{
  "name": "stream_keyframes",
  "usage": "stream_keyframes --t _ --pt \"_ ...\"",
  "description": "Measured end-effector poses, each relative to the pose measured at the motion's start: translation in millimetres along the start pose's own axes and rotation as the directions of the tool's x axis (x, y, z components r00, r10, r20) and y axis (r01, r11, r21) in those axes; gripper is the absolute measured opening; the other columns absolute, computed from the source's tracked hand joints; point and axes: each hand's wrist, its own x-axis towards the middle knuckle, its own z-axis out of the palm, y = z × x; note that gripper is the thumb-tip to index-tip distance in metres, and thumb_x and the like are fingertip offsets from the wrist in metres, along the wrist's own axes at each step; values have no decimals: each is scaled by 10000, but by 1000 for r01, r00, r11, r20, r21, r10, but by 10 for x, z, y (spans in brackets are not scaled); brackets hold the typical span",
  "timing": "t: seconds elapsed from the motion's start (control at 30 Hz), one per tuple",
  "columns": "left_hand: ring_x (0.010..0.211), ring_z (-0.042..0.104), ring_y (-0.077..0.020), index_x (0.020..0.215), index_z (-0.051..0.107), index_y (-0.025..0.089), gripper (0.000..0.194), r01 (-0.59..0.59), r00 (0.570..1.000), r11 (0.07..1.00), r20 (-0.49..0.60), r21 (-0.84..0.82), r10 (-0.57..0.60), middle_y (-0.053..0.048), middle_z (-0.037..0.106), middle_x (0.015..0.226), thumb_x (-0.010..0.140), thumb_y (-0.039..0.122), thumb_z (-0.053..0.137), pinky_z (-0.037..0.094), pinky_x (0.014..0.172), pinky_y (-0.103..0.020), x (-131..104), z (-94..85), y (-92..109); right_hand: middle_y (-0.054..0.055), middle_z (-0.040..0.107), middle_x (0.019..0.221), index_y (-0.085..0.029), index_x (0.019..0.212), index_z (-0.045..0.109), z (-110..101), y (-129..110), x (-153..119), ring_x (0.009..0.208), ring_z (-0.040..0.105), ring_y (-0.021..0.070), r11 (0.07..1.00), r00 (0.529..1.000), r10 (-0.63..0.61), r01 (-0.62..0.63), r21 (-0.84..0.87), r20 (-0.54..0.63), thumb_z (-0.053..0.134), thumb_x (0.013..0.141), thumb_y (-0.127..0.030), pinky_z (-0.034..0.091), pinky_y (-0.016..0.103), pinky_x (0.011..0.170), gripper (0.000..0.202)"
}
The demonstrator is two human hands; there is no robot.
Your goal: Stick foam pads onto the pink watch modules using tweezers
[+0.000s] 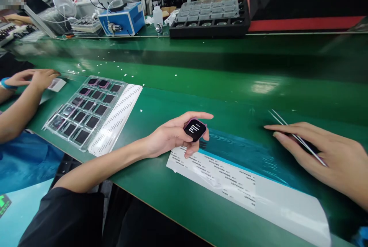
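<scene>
My left hand (169,134) holds a small square watch body (195,130) between thumb and fingers, its dark screen lit with white marks and facing up. Beneath that hand lies the left end of a white printed sheet (212,174), with a blue translucent film (244,149) along its far edge. My right hand (324,151) is at the right, closed around metal tweezers (299,138) whose tips point away to the upper left. The tweezer tips touch no object that I can make out.
A clear tray (89,111) of dark square parts stands at the left beside another printed sheet (117,120). Another person's hands (34,80) are at the far left. Behind the green bench (201,63) are a blue box (122,19) and a black tray (209,30).
</scene>
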Motion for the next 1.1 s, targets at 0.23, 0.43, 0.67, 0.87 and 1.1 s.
stream_keyframes --t 0.23,0.43,0.67,0.87,1.1 --pt "582 580 -107 1309 583 208 359 -17 999 997 -48 76 20 -26 652 992 958 239 651 449 590 -305 -14 48 11 29 797 1018 -288 1113 770 26 18 -10 659 703 178 1000 1000 -5 6 19 -9 539 1059 -521 495 280 467 332" --pt "559 556 -102 1267 611 193 299 -22 996 996 -79 89 29 -26 649 970 976 260 626 423 573 -305 -14 47 1 34 790 1014 -273 1116 759 52 30 -35 681 707 175 998 995 -67 66 -16 -68 508 1088 -508 485 276 477 345" --pt "559 557 -118 1270 610 177 358 -28 997 997 -72 68 33 -39 651 968 943 321 625 434 586 -322 -5 23 5 43 790 1042 -255 1161 744 52 47 -35 690 716 169 995 995 -91 89 -54 -30 500 1101 -483 501 264 479 339" --pt "561 557 -120 1261 607 179 351 -40 996 996 -74 81 46 -42 650 969 967 370 607 431 579 -319 0 17 -6 37 790 1024 -269 1152 752 28 40 -32 731 733 190 995 995 -92 90 -48 -41 506 1095 -475 564 282 573 326" --pt "565 554 -119 1251 609 187 358 -42 995 995 -87 94 50 -41 646 967 977 416 618 436 580 -314 3 14 -9 40 792 1027 -297 1132 782 9 48 -43 746 730 210 1000 1000 1 -1 -3 -4 533 1057 -542 511 292 493 357"
